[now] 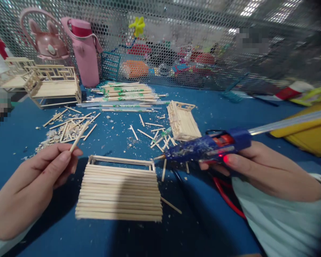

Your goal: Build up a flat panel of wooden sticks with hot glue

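Between the thumb and fingers of my left hand (46,175) a short wooden stick (79,137) is pinched, pointing up and to the right. My right hand (253,167) grips a blue hot glue gun (203,148), its red light glowing near my thumb and a clear glue stick (291,122) running into its back. The gun's tip is at the upper right corner of a slatted wooden-stick panel (120,194); whether it touches, I cannot tell. That panel lies on the blue table (200,221), with a narrow open frame along its far edge.
Two miniature stick benches (56,89) stand at the back left, and a smaller stick piece (184,121) lies behind the glue gun. Wrapped stick bundles (131,92), cut scraps (66,132), a pink bottle (85,53) and a yellow pouch (307,128) lie around. A perforated metal screen (216,21) borders the back.
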`<act>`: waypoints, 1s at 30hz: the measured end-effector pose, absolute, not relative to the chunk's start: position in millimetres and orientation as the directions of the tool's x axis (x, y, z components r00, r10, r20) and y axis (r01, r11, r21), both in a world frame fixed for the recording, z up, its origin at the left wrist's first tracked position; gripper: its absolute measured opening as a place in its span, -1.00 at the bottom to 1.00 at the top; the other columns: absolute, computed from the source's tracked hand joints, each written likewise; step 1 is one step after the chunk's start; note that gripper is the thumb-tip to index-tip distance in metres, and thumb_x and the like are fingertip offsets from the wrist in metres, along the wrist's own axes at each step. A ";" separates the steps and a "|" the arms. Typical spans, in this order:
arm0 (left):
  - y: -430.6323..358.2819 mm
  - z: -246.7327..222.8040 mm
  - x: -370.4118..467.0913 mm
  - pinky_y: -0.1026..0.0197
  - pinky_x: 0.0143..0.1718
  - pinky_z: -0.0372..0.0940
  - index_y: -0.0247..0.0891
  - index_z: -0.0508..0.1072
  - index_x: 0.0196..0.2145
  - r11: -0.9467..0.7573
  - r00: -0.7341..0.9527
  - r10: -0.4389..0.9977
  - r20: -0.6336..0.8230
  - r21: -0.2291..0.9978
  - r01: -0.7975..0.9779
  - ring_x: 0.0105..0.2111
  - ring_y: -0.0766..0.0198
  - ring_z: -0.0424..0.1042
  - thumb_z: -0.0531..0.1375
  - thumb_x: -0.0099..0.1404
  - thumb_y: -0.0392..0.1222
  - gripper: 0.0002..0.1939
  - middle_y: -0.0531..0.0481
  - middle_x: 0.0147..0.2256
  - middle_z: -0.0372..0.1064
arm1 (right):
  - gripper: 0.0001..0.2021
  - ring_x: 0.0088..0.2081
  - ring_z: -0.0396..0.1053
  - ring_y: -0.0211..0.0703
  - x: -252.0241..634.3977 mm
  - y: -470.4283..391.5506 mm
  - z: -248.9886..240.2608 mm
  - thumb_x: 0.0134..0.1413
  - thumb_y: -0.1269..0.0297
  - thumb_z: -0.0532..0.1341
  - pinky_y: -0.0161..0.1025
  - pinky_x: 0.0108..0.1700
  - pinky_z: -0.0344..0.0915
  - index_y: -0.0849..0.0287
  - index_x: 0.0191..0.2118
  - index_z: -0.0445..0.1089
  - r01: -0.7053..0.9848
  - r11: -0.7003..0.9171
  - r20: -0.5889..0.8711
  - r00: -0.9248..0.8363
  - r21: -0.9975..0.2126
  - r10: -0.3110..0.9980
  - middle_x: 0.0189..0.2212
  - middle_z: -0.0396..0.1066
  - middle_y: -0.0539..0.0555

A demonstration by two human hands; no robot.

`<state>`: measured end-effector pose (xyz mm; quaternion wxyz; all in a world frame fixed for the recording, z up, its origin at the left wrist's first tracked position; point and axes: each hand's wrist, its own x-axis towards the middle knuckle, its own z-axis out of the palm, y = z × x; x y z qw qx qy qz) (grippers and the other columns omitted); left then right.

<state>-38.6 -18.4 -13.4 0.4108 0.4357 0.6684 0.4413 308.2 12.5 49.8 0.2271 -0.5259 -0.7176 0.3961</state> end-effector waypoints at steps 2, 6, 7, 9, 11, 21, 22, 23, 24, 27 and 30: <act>-19.8 -9.0 -37.2 0.42 -0.51 0.24 -0.10 0.40 -0.31 0.212 -0.232 0.957 -0.173 0.965 0.153 -0.43 0.38 0.28 0.17 0.15 0.03 -0.79 0.10 -0.38 0.32 | -0.57 -0.64 0.17 -0.25 303.4 12.9 48.7 -0.16 -0.18 0.19 -0.26 -0.61 0.16 0.14 -0.50 0.44 0.495 0.078 -0.097 -0.317 -0.865 0.944 -0.54 0.44 0.12; -18.5 -3.6 -34.7 0.41 -0.54 0.17 -0.17 0.38 -0.28 0.076 -0.174 0.983 -0.053 0.989 0.130 -0.45 0.39 0.22 0.09 0.25 -0.10 -0.85 0.08 -0.41 0.28 | -0.61 -0.63 0.18 -0.27 288.5 15.0 46.9 -0.12 -0.14 0.18 -0.27 -0.60 0.16 0.14 -0.49 0.41 0.379 0.055 -0.068 -0.303 -0.924 0.950 -0.48 0.45 0.12; -17.1 -3.6 -34.6 0.39 -0.53 0.17 -0.19 0.37 -0.27 0.027 -0.161 0.987 -0.004 0.989 0.144 -0.46 0.38 0.21 0.07 0.26 -0.10 -0.84 0.07 -0.42 0.27 | -0.62 -0.63 0.18 -0.26 282.8 15.9 47.2 -0.10 -0.13 0.18 -0.27 -0.61 0.15 0.14 -0.51 0.39 0.366 0.076 -0.052 -0.329 -0.927 0.943 -0.52 0.42 0.09; -13.3 -4.9 -35.4 0.35 -0.48 0.18 -0.21 0.36 -0.25 -0.068 -0.141 0.985 0.097 0.978 0.199 -0.48 0.38 0.21 0.04 0.28 -0.10 -0.82 0.08 -0.46 0.25 | -0.62 -0.64 0.17 -0.25 268.7 17.9 49.6 -0.08 -0.10 0.17 -0.28 -0.61 0.13 0.14 -0.57 0.35 0.397 0.135 -0.026 -0.375 -0.908 0.927 -0.63 0.34 0.04; -9.0 -6.9 -37.2 0.32 -0.41 0.21 -0.23 0.37 -0.25 -0.140 -0.145 0.972 0.183 0.954 0.264 -0.47 0.37 0.22 0.04 0.28 -0.11 -0.81 0.08 -0.46 0.27 | -0.60 -0.62 0.18 -0.23 251.9 19.7 53.7 -0.05 -0.11 0.14 -0.27 -0.59 0.14 0.14 -0.58 0.35 0.491 0.192 -0.024 -0.401 -0.850 0.916 -0.69 0.27 0.01; 2.5 -10.3 -42.0 0.25 -0.28 0.26 -0.27 0.40 -0.27 -0.216 -0.177 0.947 0.269 0.938 0.269 -0.37 0.31 0.35 0.08 0.24 -0.09 -0.78 -0.01 -0.31 0.43 | -0.69 -0.44 0.32 -0.12 196.4 28.1 54.2 0.12 0.06 0.02 -0.22 -0.32 0.27 0.13 -0.40 0.39 0.596 0.484 0.064 -0.586 -0.641 0.808 -0.56 0.34 0.03; 2.8 -10.2 -41.8 0.25 -0.29 0.25 -0.28 0.40 -0.27 -0.222 -0.170 0.947 0.273 0.937 0.271 -0.37 0.31 0.34 0.08 0.24 -0.09 -0.78 -0.01 -0.32 0.42 | -0.69 -0.43 0.32 -0.12 195.4 28.9 52.3 0.13 0.07 0.00 -0.22 -0.32 0.27 0.14 -0.35 0.39 0.587 0.501 0.071 -0.601 -0.636 0.796 -0.53 0.36 0.04; 2.9 -10.1 -41.5 0.26 -0.29 0.25 -0.28 0.40 -0.27 -0.225 -0.164 0.947 0.276 0.934 0.277 -0.37 0.31 0.34 0.07 0.25 -0.09 -0.78 0.00 -0.34 0.42 | -0.68 -0.42 0.33 -0.13 194.8 29.5 50.7 0.14 0.08 -0.01 -0.22 -0.32 0.28 0.16 -0.31 0.39 0.581 0.514 0.076 -0.613 -0.631 0.787 -0.51 0.37 0.04; 3.0 -10.0 -41.3 0.26 -0.29 0.24 -0.28 0.40 -0.27 -0.227 -0.159 0.947 0.279 0.931 0.284 -0.37 0.31 0.33 0.07 0.25 -0.09 -0.77 0.00 -0.36 0.41 | -0.68 -0.43 0.32 -0.14 194.4 30.0 49.5 0.15 0.09 -0.01 -0.22 -0.32 0.28 0.17 -0.29 0.39 0.579 0.524 0.079 -0.621 -0.624 0.780 -0.50 0.38 0.04; 3.3 -9.8 -40.9 0.25 -0.29 0.23 -0.28 0.40 -0.28 -0.228 -0.151 0.947 0.282 0.927 0.297 -0.38 0.31 0.32 0.07 0.25 -0.09 -0.77 0.00 -0.36 0.40 | -0.67 -0.47 0.30 -0.17 193.2 30.6 47.7 0.16 0.09 -0.02 -0.25 -0.36 0.28 0.18 -0.27 0.38 0.597 0.544 0.088 -0.623 -0.589 0.778 -0.52 0.37 0.03; 3.5 -9.7 -40.8 0.26 -0.30 0.23 -0.28 0.40 -0.29 -0.230 -0.140 0.950 0.280 0.928 0.294 -0.38 0.31 0.31 0.07 0.25 -0.09 -0.78 0.01 -0.36 0.39 | -0.66 -0.48 0.30 -0.16 191.7 30.5 47.4 0.16 0.08 -0.04 -0.25 -0.39 0.27 0.17 -0.26 0.38 0.618 0.559 0.097 -0.618 -0.553 0.780 -0.53 0.37 0.03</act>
